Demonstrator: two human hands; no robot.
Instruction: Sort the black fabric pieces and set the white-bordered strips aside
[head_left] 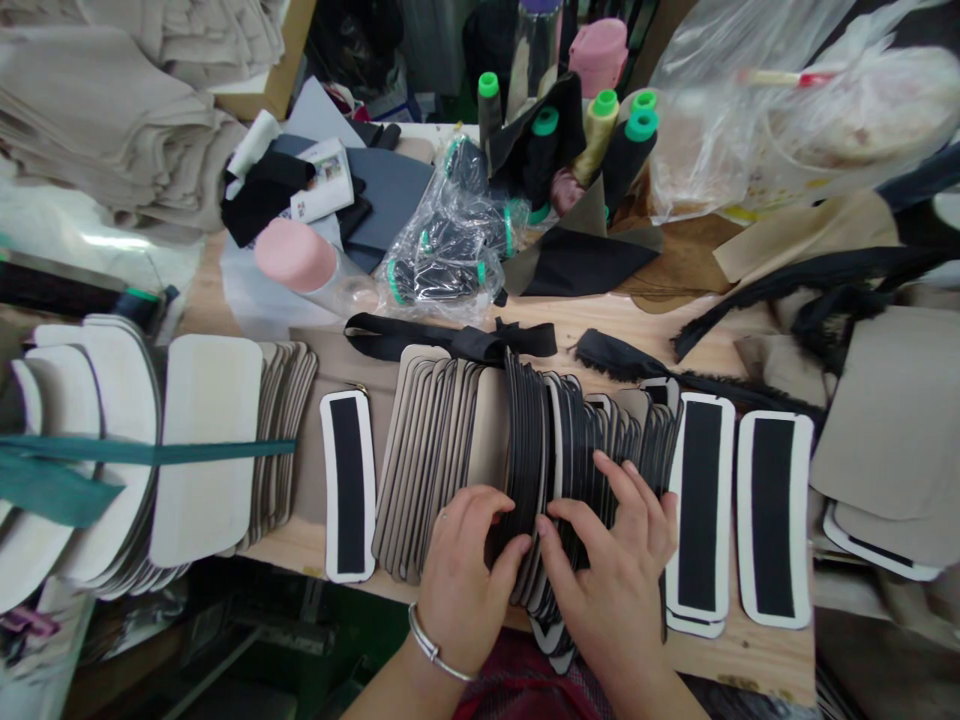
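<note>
A long fanned row of flat rounded shoe-tongue pieces [525, 440] lies across the wooden bench, beige on the left, black-edged toward the right. My left hand [466, 575], a silver bangle on its wrist, curls its fingers onto the near edge of the row. My right hand [611, 560] presses beside it, fingers bent into the black-edged pieces and thumb against the stack. Both hands grip the pieces between them. Single white pieces with a black strip lie flat at the left [347, 485] and the right [772, 520].
A bundle of white pieces tied with green tape [112, 460] sits far left. Behind are thread cones with green caps [600, 130], bagged spools [450, 250], a pink-capped bottle [300, 260], black ribbon [450, 340], folded beige cloth [97, 110] and plastic bags [787, 110]. The bench's front edge [750, 660] is near my body.
</note>
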